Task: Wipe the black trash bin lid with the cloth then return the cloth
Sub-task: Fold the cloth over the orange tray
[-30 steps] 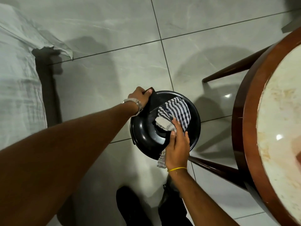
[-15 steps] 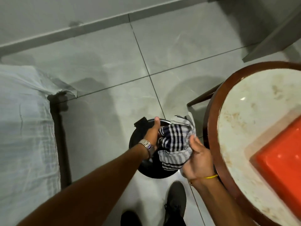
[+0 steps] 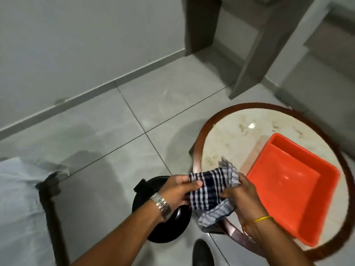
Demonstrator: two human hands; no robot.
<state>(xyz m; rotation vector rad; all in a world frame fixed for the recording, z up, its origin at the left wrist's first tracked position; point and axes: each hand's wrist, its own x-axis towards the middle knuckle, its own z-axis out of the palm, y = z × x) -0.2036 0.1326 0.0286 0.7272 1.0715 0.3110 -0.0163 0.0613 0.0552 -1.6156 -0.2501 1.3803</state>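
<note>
The blue-and-white checked cloth (image 3: 211, 192) is held up in the air between both hands, bunched, with one corner hanging down. My left hand (image 3: 178, 191), with a metal watch at the wrist, grips its left side. My right hand (image 3: 240, 196), a yellow band on the wrist, grips its right side. The round black trash bin lid (image 3: 167, 227) sits on the bin on the floor below my left forearm, partly hidden by it. Nothing touches the lid. The cloth hangs over the near left edge of the round table (image 3: 230, 137).
An orange plastic tray (image 3: 288, 189) lies on the round marble-topped table with a dark wooden rim, right of the cloth. A bed with a white sheet (image 3: 17, 198) stands at the left. My dark shoe (image 3: 201, 252) is on the grey tiled floor (image 3: 119, 131). Wall and door frame lie beyond.
Both hands have lifted the cloth off the lid and carried it right toward the table. My left hand let go of the lid and took hold of the cloth. The view tilted up.
</note>
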